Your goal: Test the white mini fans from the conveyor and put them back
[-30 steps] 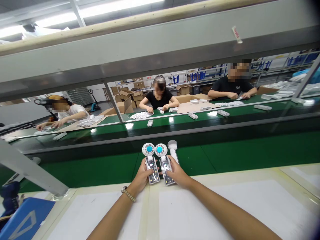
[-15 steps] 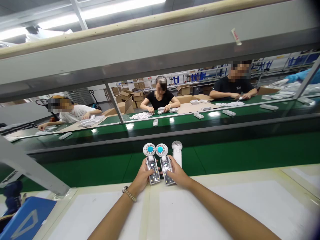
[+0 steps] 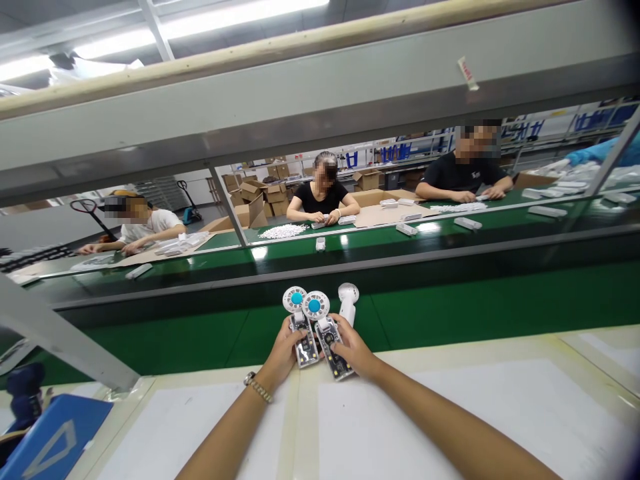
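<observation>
My left hand (image 3: pixel 286 348) is closed on a small fan (image 3: pixel 305 347) with a clear-fronted handle and a round white head with a blue centre. Another fan of the same kind (image 3: pixel 334 352) is gripped in my right hand (image 3: pixel 356 350), its head tilted left and overlapping the first fan's head. Circuit parts show through both handles. Just behind my right hand, a white fan (image 3: pixel 349 303) lies on the green belt, its lower end hidden by the hand.
Beyond the near green belt (image 3: pixel 430 307), a second belt (image 3: pixel 240 260) carries white casings. Three people sit along its far side, near a pile of small white parts (image 3: pixel 283 231). A slanted metal post (image 3: pixel 75 333) and blue folder (image 3: pixel 65 437) are at left.
The right fan has tilted left, its head now overlapping the left fan's. The white fan behind has shifted slightly left and turned. Casings on the far belt have moved right.
</observation>
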### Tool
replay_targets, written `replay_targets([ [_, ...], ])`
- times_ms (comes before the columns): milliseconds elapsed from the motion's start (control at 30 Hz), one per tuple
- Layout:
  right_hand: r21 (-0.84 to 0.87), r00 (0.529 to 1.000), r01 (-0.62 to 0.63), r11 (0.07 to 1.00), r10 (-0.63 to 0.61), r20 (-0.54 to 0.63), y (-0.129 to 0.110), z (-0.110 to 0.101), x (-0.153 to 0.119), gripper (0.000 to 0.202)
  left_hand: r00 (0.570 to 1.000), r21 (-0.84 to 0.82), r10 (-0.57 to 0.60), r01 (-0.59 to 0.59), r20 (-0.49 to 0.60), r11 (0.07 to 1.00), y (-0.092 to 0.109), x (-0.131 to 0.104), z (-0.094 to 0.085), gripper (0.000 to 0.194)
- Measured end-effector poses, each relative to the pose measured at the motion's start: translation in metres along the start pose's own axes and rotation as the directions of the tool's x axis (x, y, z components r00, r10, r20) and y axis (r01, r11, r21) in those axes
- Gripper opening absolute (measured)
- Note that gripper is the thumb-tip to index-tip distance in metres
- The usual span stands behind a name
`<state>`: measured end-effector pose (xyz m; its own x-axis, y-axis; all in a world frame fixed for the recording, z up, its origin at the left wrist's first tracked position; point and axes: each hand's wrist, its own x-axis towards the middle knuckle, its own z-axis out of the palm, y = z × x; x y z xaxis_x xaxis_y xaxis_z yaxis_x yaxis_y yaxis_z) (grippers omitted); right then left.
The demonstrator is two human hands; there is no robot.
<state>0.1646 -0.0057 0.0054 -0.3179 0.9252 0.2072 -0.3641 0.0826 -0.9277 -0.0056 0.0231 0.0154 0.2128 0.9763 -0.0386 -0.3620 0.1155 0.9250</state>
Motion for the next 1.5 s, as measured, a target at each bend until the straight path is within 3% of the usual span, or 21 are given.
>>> replay_targets([
  [167, 0.169, 0.992, -0.124, 0.978, 0.124, 0.013, -0.004, -0.001, 0.0, 0.033, 0.994, 0.014, -0.09, 0.091, -0.066, 0.996, 0.001, 0.002, 0.0, 0.034],
  [367, 0.239, 0.987, -0.136, 0.961, 0.152, -0.049, 0.003, -0.008, 0.007, 0.046, 0.976, 0.136, -0.178, 0.195, -0.123, 0.971, 0.006, -0.003, 0.004, 0.048],
  [633, 0.244, 0.983, -0.18, 0.953, 0.182, 0.014, -0.001, -0.008, 0.005, 0.038, 0.977, 0.113, -0.178, 0.191, -0.116, 0.975, 0.008, -0.002, 0.007, 0.046],
  [900, 0.23, 0.966, -0.255, 0.939, 0.256, 0.023, 0.001, -0.011, 0.008, 0.05, 0.984, 0.138, -0.175, 0.178, -0.033, 0.974, 0.008, -0.002, 0.004, 0.058],
  [1033, 0.225, 0.966, -0.258, 0.94, 0.259, 0.027, 0.001, -0.011, 0.008, 0.052, 0.981, 0.148, -0.164, 0.178, -0.106, 0.973, 0.01, -0.003, 0.005, 0.062],
  [1200, 0.189, 0.968, -0.229, 0.955, 0.245, -0.062, -0.003, -0.008, 0.007, 0.049, 0.969, 0.071, -0.147, 0.164, -0.199, 0.984, 0.014, -0.002, 0.002, 0.06],
  [1367, 0.203, 0.961, -0.188, 0.961, 0.222, -0.164, -0.004, -0.007, 0.009, 0.041, 0.93, -0.033, -0.177, 0.176, -0.322, 0.984, 0.015, -0.002, -0.002, 0.058],
  [1500, 0.228, 0.959, -0.152, 0.962, 0.199, -0.203, -0.002, -0.007, 0.01, 0.038, 0.895, -0.112, -0.131, 0.091, -0.427, 0.99, 0.015, 0.002, -0.006, 0.054],
])
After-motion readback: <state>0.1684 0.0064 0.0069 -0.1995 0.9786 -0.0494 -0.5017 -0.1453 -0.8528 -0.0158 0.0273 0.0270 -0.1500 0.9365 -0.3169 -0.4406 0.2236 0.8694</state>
